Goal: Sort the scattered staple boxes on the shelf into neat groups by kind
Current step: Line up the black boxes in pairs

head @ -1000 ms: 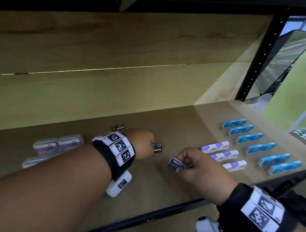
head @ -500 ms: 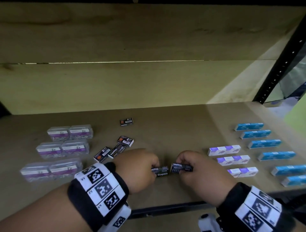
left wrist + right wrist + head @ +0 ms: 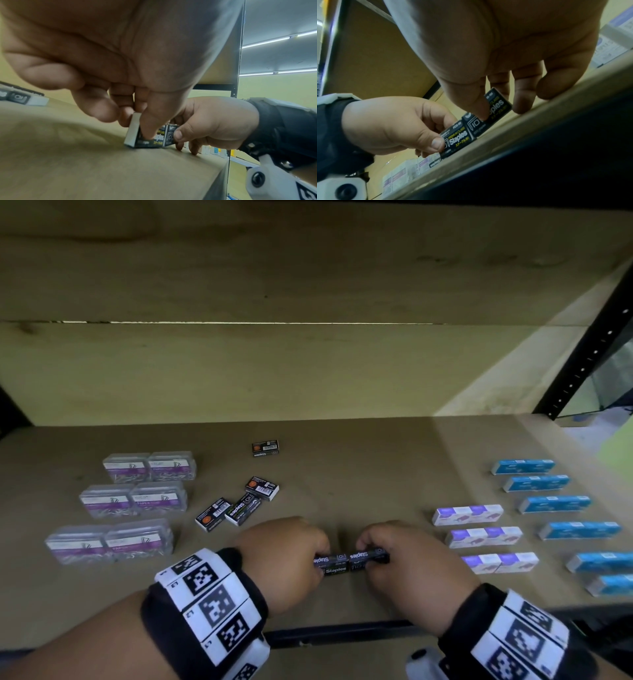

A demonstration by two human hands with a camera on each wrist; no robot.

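Two small black staple boxes stand end to end on the brown shelf [image 3: 376,467] near its front edge. My left hand [image 3: 320,559] pinches the left black box [image 3: 334,566] between thumb and fingers. My right hand [image 3: 363,556] pinches the right black box [image 3: 369,554] the same way. The left wrist view shows my left thumb pressed on its box [image 3: 154,139]. In the right wrist view, both boxes, left [image 3: 458,136] and right [image 3: 499,106], touch. Several loose black boxes [image 3: 245,508] lie scattered behind my left hand, and one lies alone [image 3: 265,448] farther back.
Clear plastic boxes with purple labels [image 3: 137,501] stand in pairs at the left. White-and-purple boxes [image 3: 479,534] and a column of blue boxes [image 3: 555,503] line the right. A black rail [image 3: 342,631] runs along the front edge, and a black upright [image 3: 589,344] stands at the back right.
My left hand pulled a black box back from mid-shelf toward the front edge. The right hand lowered its box beside it, and the two boxes now meet end to end.
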